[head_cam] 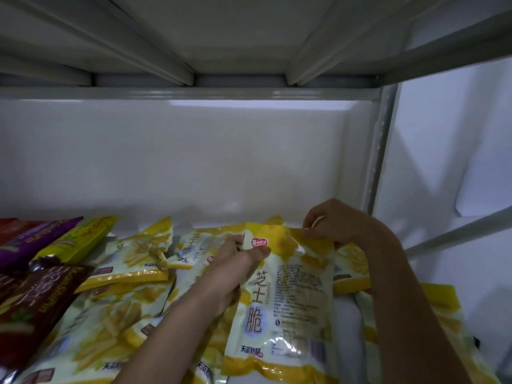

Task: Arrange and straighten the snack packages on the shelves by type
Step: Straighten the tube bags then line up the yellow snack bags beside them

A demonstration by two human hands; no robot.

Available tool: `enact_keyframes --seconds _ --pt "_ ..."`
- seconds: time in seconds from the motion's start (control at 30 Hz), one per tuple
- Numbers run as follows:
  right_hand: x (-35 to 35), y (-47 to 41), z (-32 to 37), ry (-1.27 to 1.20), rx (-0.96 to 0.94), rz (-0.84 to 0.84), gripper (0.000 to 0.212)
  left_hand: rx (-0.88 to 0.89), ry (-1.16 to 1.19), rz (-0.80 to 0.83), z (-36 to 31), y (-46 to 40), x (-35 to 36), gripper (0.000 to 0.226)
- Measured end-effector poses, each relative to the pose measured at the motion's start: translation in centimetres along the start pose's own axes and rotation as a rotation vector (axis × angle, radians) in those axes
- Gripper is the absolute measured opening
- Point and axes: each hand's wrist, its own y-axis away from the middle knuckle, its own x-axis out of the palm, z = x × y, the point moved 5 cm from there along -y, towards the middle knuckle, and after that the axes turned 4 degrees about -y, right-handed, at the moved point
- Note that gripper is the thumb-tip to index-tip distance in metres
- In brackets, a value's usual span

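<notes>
A yellow-and-white snack package (pixel 288 306) lies on top of the pile on the white shelf (pixel 216 214), its printed side up. My left hand (pixel 241 256) pinches its top left corner. My right hand (pixel 332 223) grips its top right corner near the back wall. Several more yellow packages of the same kind (pixel 130 261) lie loosely around and under it, some tilted. A purple package (pixel 36 239), a yellow-green one (pixel 80 239) and a dark brown one (pixel 36 300) lie at the left.
The underside of the upper shelf (pixel 194 45) hangs close overhead. A grey metal upright (pixel 382 151) stands at the right rear corner, with a white wall beyond it. A diagonal shelf rail (pixel 457 234) crosses at the right.
</notes>
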Motion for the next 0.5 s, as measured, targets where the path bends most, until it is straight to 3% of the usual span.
enact_keyframes --seconds 0.07,0.2,0.27,0.4,0.5 --pt "1.1 -0.6 -0.2 0.094 -0.004 0.066 0.011 0.046 0.003 -0.092 -0.1 -0.3 -0.6 0.065" --pt "2.7 -1.2 -1.0 0.312 0.035 0.187 0.019 0.221 -0.154 -0.251 -2.8 -1.0 -1.8 0.053" --pt "3.1 -1.3 -1.1 0.319 0.052 0.17 0.003 0.26 -0.265 -0.232 -3.8 -1.8 -1.7 0.045" --pt "4.1 -2.6 -1.4 0.201 0.089 -0.025 0.045 0.214 -0.553 -0.147 -3.7 -4.3 -0.4 0.025" --pt "5.4 -3.6 -2.5 0.162 0.151 -0.077 0.065 0.183 -0.823 -0.116 -2.5 -5.8 0.4 0.034"
